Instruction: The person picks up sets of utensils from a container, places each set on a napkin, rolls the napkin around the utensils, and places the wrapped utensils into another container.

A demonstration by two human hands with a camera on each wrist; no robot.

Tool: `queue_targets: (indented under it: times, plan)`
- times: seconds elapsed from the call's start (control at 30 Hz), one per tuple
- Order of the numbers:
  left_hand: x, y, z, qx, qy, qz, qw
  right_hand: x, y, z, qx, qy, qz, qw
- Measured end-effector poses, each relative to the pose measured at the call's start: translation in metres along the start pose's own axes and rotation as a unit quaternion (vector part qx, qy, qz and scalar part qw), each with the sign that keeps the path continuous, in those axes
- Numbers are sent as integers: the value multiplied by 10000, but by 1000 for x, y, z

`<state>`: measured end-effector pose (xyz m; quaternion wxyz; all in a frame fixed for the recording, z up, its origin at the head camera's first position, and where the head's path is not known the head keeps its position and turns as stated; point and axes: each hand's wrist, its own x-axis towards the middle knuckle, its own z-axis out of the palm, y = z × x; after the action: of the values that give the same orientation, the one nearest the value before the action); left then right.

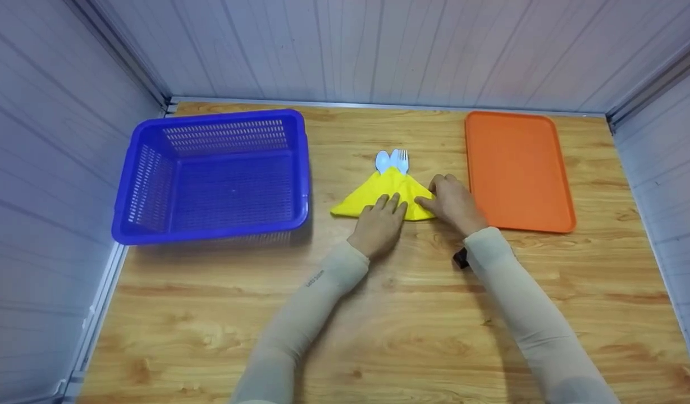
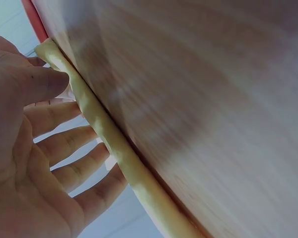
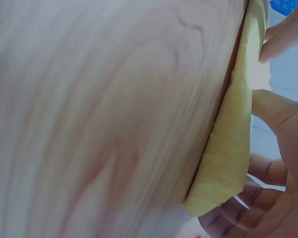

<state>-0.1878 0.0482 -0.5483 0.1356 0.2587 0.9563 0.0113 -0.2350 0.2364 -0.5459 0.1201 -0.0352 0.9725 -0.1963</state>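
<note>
- Our left hand (image 1: 378, 227) lies with its fingers spread on the front of the folded yellow napkin (image 1: 398, 184), pressing it to the wood-grain table (image 1: 378, 336).
- Our right hand (image 1: 454, 205) pinches the napkin's right corner, thumb on top and curled fingers round its end; how firmly, we cannot tell.
- To do this well, we should press evenly with the left so the cloth doesn't slide, and turn the pinched corner in smoothly, creasing along the near edge.
- We'd best not drag the cloth: a tug could tilt the cutlery just beyond our left fingertips.
- That triangular pocket serves as a holder: a spoon (image 1: 383, 161), what looks like a knife (image 1: 394, 154) and a fork (image 1: 403, 161) poke from its peak, handles hidden inside.
- Well left of our grip sits the blue perforated plastic basket (image 1: 232, 193); we see down to its slotted floor.
- Just right of our right hand lies the orange rectangular tray (image 1: 519, 174), its flat bed facing up.
</note>
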Motion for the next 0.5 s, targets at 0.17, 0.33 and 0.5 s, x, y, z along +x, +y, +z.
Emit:
queue_targets:
  times: [0.17,0.33,0.5]
  plan:
    - [0,0,0,41,43,8,10000,3,-2,-1,224,-87,207,9995]
    - [1,0,-2,165,87,47,9998,6,-3,-2,300,-133,145,9994]
    - [1,2,-3,180,44,41,9998,4,-2,-6,574,-346,171,9976]
